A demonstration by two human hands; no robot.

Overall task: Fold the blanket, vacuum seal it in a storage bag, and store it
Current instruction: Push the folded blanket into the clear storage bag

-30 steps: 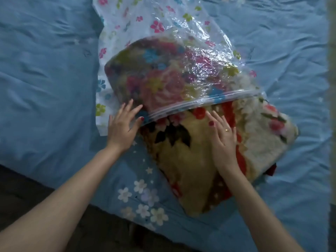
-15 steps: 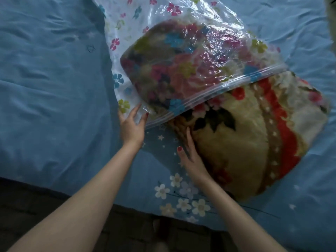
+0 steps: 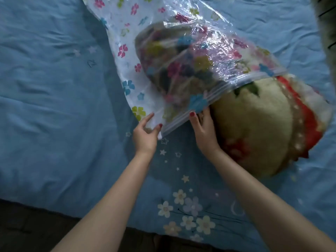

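On the bed (image 3: 54, 110), across its blue cover, I find the folded blanket (image 3: 254, 135) lying partway inside the bag (image 3: 163, 57). The far portion sits under the clear flowered plastic; the near portion, cream with a red border, protrudes from the bag's mouth toward the right edge of the view. The zip strip (image 3: 227, 88) runs diagonally across the blanket at the line where the plastic ends.

My left hand (image 3: 145, 137) pinches the near corner of the bag mouth, thumb above and fingers curled beneath the plastic, so its fingers are clamped on the bag. I judge this grip is there to hold the opening up and keep the bag from sliding while the load goes in.

My right hand (image 3: 203, 131) is at the mouth just beside the blanket's left flank, thumb on top of the zip strip. Its other fingers pass out of sight between plastic and blanket, so I cannot tell how they lie; the thumb placement suggests it grips the upper lip, spreading the mouth.

Assessment: folding is done, bagging is about half complete, sealing not begun. The mouth looks snug against the bulk; the exposed part must be fed in and the strip cleared of pile before it can close.
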